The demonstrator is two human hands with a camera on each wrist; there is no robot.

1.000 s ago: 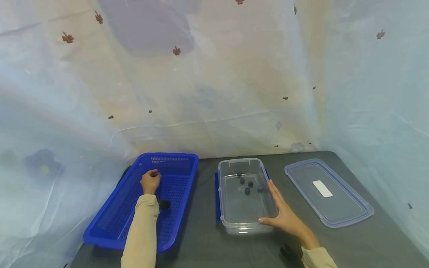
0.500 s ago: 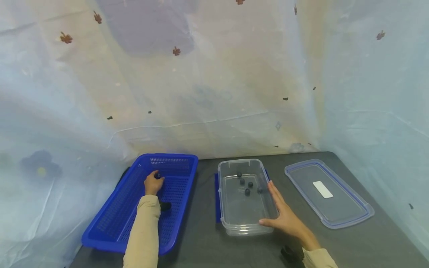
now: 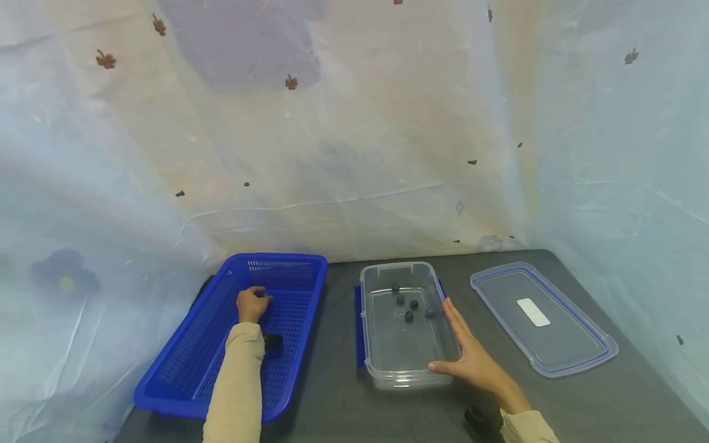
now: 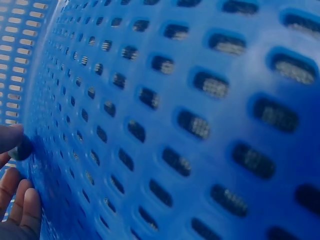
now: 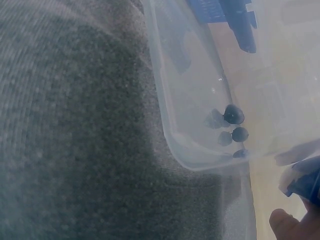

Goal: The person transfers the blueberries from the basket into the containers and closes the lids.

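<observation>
My left hand [image 3: 252,304] is low inside the blue plastic basket [image 3: 185,375], near its far left wall. In the left wrist view, its thumb and a finger pinch a small dark blueberry-like ball [image 4: 22,149] close to the slotted basket surface, with the other fingers loosely bent below. My right hand [image 3: 475,363] rests against the clear plastic container [image 3: 388,352], fingers straight along the right side and thumb at the near rim. Several similar dark balls [image 3: 414,304] lie on the container's floor; some show through its wall in the right wrist view.
A clear lid [image 3: 559,344] with a blue seal and a white label lies on the grey-covered table [image 3: 338,394], right of the container. A blue piece [image 3: 360,326] sticks out at the container's left side. Patterned sheeting [image 3: 354,154] stands behind the table.
My left hand has moved slightly right and lower in the basket. The dark ball seen at its fingertips half a second ago is now hidden in the head view. My right hand has stayed put.
</observation>
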